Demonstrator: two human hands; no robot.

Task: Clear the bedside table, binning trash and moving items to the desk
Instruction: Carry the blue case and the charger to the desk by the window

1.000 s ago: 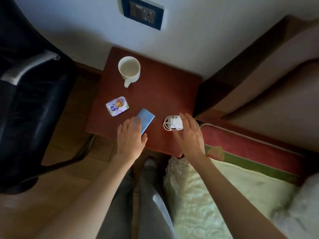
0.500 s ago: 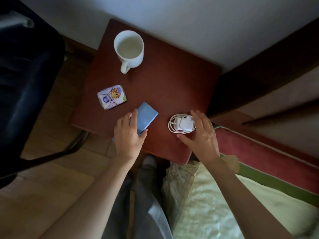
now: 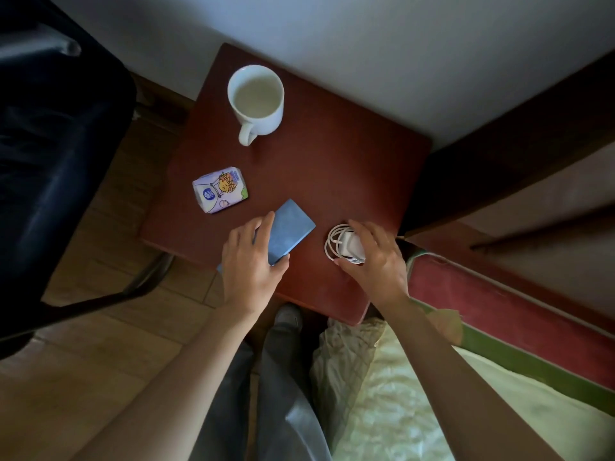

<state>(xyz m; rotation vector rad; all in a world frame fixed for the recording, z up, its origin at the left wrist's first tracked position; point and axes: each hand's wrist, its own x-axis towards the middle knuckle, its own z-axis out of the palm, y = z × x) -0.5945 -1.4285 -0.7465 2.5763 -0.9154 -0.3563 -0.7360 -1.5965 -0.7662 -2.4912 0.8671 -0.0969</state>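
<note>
On the red-brown bedside table (image 3: 332, 168) stand a white mug (image 3: 256, 98) at the back and a printed tissue pack (image 3: 220, 189) at the left. A flat blue notebook (image 3: 289, 227) lies near the front edge. My left hand (image 3: 249, 267) lies over its near end, fingers across its left side and thumb hooked at its right edge. To the right sits a white charger with a coiled cable (image 3: 349, 246). My right hand (image 3: 376, 264) cups it, fingers over the top and thumb at the near side. Both items rest on the table.
A black chair (image 3: 50, 144) stands close on the left over the wooden floor. The bed (image 3: 416, 394) with a pale quilt and a dark wooden headboard (image 3: 515, 144) fills the right. The wall is right behind the table. My legs and one shoe (image 3: 288, 314) are below the table's front edge.
Both hands have come down from hovering onto their items: the left has closed over the blue notebook, the right has curled around the charger. The view has tilted closer to the table.
</note>
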